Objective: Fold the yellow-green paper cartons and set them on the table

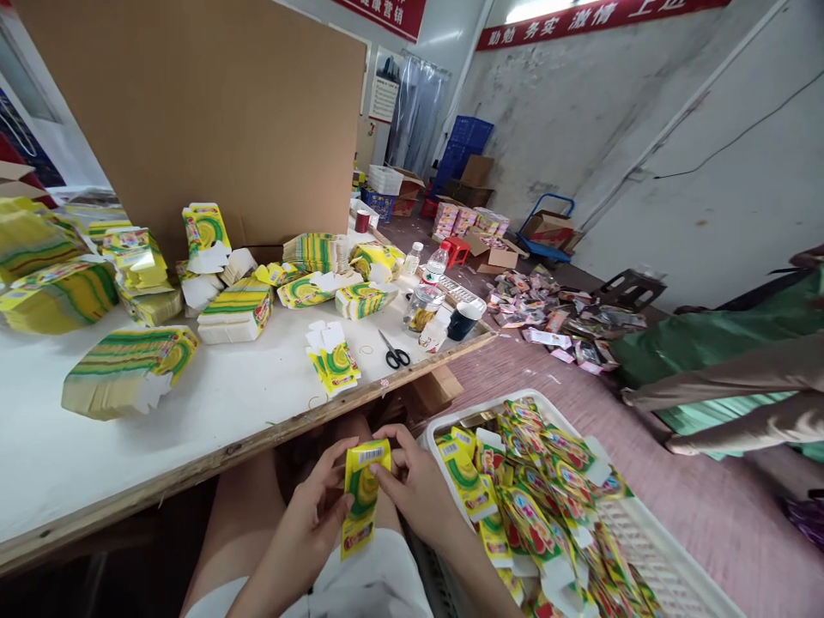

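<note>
Between my two hands, above my lap, is a yellow and green printed carton [362, 498] with a barcode near its top. My left hand [318, 502] grips its left edge, thumb on the front. On the other side, my right hand [415, 485] pinches the upper right edge, its thumb also on the printed face. The carton looks flat or nearly so; its back is hidden. A small pile of similar flat cartons [333, 359] lies on the table in front of me. To my right, a white plastic basket [669, 549] holds many yellow, green and red packets [534, 524].
Black-handled scissors [394, 350] lie near the edge of the white table [257, 386]. Bundled carton stacks [129, 369] stand to the left. A dark mug [464, 321], a jar [423, 307] and bottles crowd the corner. A person's arms [740, 373] show at the right.
</note>
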The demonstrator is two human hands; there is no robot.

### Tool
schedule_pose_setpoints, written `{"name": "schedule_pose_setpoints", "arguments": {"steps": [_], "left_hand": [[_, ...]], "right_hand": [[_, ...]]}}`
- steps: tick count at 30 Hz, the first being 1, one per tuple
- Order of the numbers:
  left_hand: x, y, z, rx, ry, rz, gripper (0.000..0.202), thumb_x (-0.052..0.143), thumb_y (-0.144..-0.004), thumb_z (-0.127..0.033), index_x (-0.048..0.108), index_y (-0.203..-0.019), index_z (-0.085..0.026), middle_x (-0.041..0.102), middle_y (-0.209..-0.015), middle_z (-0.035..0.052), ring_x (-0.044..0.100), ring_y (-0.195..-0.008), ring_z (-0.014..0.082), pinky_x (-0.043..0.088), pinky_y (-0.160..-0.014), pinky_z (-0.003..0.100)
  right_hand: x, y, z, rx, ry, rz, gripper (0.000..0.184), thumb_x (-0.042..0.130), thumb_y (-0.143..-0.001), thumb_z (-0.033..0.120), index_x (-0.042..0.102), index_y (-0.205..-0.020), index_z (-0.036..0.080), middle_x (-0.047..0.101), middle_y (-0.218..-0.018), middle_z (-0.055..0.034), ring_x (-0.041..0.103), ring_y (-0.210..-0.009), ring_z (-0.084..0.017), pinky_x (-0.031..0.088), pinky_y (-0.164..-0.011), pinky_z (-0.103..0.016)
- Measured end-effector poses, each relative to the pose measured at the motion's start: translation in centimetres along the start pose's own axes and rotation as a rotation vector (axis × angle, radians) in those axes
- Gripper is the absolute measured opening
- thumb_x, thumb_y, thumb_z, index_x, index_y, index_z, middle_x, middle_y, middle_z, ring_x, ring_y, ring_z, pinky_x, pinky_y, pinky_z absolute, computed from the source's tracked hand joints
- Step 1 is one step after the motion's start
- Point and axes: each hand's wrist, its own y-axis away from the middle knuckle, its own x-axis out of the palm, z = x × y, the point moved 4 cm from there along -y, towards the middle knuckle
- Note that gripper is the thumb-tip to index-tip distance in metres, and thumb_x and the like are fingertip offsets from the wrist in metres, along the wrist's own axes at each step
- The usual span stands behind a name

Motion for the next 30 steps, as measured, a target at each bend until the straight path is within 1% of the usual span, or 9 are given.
{"name": "schedule_pose_setpoints", "arguments": {"steps": [6,10,14,17,20,24,27,28,30], "left_hand": [[0.0,-0.3,0.5,-0.064,0.161,-0.032,0.053,0.072,-0.077,-0.030,0.052,-0.126,-0.023,0.073,-0.114,0.0132,0.070,-0.102,0.0302,0.056,-0.085,0.040],[0.0,-0.3,1.1,-0.065,0.088,-0.052,0.053,0.070,-0.078,-0.027,0.052,-0.127,-0.022,0.068,-0.124,0.0138,0.066,-0.110,0.0295,0.051,-0.094,0.042],[-0.1,-0.4,1.2,-0.065,0.056,-0.070,0.055,0.071,-0.076,-0.024,0.052,-0.128,-0.022,0.066,-0.126,0.0140,0.065,-0.112,0.0291,0.049,-0.098,0.042],[-0.1,-0.5,1.2,-0.073,0.115,-0.049,0.053,0.071,-0.077,-0.025,0.052,-0.126,-0.021,0.069,-0.121,0.0137,0.067,-0.106,0.0281,0.051,-0.094,0.040],[-0.1,-0.5,1.0,-0.103,0.171,-0.001,0.053,0.070,-0.079,-0.026,0.049,-0.126,-0.021,0.074,-0.109,0.0121,0.070,-0.096,0.0266,0.055,-0.083,0.036],[0.0,-0.7,0.9,-0.122,0.176,0.048,0.051,0.073,-0.078,-0.027,0.050,-0.124,-0.022,0.076,-0.099,0.0090,0.072,-0.086,0.0246,0.056,-0.075,0.033],[0.3,-0.7,0.8,-0.078,0.125,0.075,0.045,0.071,-0.080,-0.028,0.054,-0.121,-0.023,0.074,-0.106,0.0086,0.071,-0.092,0.0253,0.056,-0.076,0.032],[0.5,-0.7,0.9,-0.060,0.096,0.079,0.042,0.070,-0.081,-0.028,0.056,-0.120,-0.024,0.073,-0.112,0.0090,0.070,-0.097,0.0262,0.056,-0.077,0.032],[1.1,-0.8,1.2,-0.034,0.039,0.081,0.040,0.067,-0.083,-0.029,0.058,-0.122,-0.025,0.066,-0.125,0.0100,0.066,-0.109,0.0286,0.056,-0.084,0.034]], "right_hand": [[1.1,0.1,-0.3,-0.044,0.045,0.013,0.037,0.061,-0.077,0.016,0.053,-0.113,0.024,0.050,-0.054,0.0103,0.050,-0.049,-0.012,0.035,-0.052,-0.020],[0.9,0.1,-0.1,-0.007,0.208,-0.052,0.034,0.059,-0.076,0.013,0.057,-0.108,0.025,0.045,-0.052,0.0099,0.049,-0.049,-0.013,0.031,-0.051,-0.020],[1.2,0.0,-0.2,-0.003,0.238,-0.112,0.033,0.060,-0.076,0.014,0.058,-0.107,0.025,0.044,-0.050,0.0099,0.047,-0.046,-0.013,0.029,-0.050,-0.021],[1.5,0.0,-0.7,-0.015,0.110,-0.069,0.035,0.060,-0.076,0.015,0.056,-0.110,0.024,0.046,-0.050,0.0100,0.046,-0.046,-0.012,0.030,-0.050,-0.021],[1.0,-0.1,-1.3,-0.008,-0.080,-0.016,0.024,0.059,-0.085,0.028,0.060,-0.109,0.021,0.052,-0.054,0.0072,0.047,-0.050,-0.012,0.035,-0.051,-0.021],[-0.3,-0.3,-1.7,0.020,-0.309,-0.065,0.026,0.061,-0.086,0.042,0.069,-0.098,0.021,0.067,-0.079,-0.0019,0.058,-0.068,-0.015,0.045,-0.061,-0.025],[0.0,0.1,-1.4,0.012,-0.507,-0.073,0.025,0.069,-0.080,0.044,0.068,-0.091,0.022,0.068,-0.082,-0.0019,0.063,-0.076,-0.017,0.050,-0.066,-0.027],[0.1,0.4,-1.2,-0.003,-0.487,-0.105,0.025,0.069,-0.079,0.045,0.068,-0.089,0.022,0.068,-0.081,-0.0015,0.064,-0.076,-0.018,0.051,-0.066,-0.028],[-0.2,1.0,-0.9,-0.031,-0.322,-0.200,0.023,0.065,-0.082,0.045,0.068,-0.087,0.022,0.070,-0.079,-0.0018,0.066,-0.073,-0.018,0.052,-0.064,-0.028]]}}
